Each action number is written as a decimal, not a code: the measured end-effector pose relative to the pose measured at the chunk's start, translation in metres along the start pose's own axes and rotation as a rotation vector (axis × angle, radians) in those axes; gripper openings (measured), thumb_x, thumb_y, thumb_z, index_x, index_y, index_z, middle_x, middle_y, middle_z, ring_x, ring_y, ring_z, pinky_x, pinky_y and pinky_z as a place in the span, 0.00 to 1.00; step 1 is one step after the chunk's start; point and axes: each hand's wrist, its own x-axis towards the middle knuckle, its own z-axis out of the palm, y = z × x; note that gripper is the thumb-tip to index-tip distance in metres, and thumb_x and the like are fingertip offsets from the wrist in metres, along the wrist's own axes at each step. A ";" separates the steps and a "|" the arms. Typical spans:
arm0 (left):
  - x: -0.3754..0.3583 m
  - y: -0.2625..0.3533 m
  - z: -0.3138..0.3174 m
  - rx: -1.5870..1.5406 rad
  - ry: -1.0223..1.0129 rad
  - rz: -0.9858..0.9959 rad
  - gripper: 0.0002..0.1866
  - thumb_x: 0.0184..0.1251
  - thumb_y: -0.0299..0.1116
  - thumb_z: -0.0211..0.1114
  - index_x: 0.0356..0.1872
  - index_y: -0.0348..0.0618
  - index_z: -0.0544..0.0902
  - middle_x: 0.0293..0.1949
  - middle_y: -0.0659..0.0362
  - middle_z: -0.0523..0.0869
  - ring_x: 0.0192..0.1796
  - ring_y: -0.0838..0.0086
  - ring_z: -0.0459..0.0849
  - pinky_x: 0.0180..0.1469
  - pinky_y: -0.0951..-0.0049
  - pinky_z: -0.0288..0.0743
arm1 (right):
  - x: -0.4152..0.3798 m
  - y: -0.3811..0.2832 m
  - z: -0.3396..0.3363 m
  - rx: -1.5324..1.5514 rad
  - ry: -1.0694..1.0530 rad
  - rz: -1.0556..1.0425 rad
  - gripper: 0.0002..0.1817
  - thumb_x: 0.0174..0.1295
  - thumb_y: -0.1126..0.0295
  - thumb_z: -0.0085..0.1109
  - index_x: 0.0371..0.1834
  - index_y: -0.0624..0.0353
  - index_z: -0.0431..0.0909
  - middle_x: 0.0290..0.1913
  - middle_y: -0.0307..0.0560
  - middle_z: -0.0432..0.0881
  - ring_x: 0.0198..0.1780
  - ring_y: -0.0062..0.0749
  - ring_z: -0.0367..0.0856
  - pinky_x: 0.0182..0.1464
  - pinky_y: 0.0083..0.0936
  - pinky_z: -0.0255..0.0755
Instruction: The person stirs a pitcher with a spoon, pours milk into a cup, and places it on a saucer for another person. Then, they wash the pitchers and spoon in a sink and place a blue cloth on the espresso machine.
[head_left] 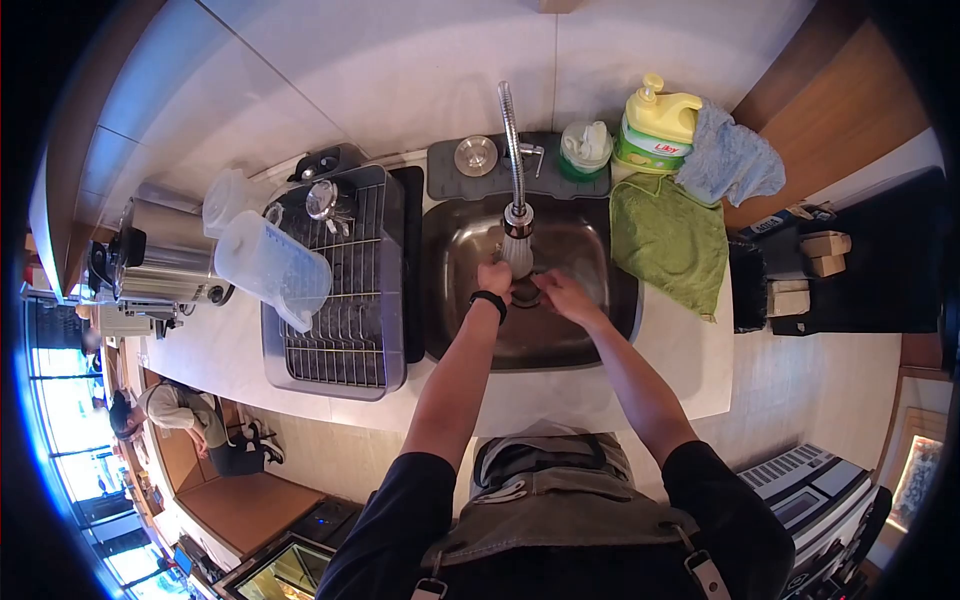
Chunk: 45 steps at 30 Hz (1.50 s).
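Note:
Both hands are over the steel sink [460, 325], under running water from the faucet [517, 212]. My left hand [494, 281], with a black band on the wrist, has its fingers bent at the edge of the stream. Close to its right, my right hand [563, 296] is closed with its fingers curled inward. A small dark round thing shows between the two hands; it is too small and blurred to name, and what each hand grips is hidden.
Left of the sink stands a dish rack [392, 290] with a clear pitcher [275, 262] leaning on it. A green cloth [668, 240], yellow soap bottle [655, 130] and blue cloth [735, 155] lie right. A seated person [190, 415] is far left.

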 end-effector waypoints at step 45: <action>0.053 -0.016 -0.011 -0.128 0.008 -0.429 0.23 0.71 0.45 0.58 0.60 0.42 0.76 0.76 0.44 0.64 0.76 0.37 0.62 0.70 0.15 0.48 | 0.012 0.014 0.029 0.185 0.289 -0.261 0.12 0.60 0.78 0.66 0.45 0.61 0.77 0.35 0.38 0.82 0.37 0.22 0.77 0.42 0.25 0.74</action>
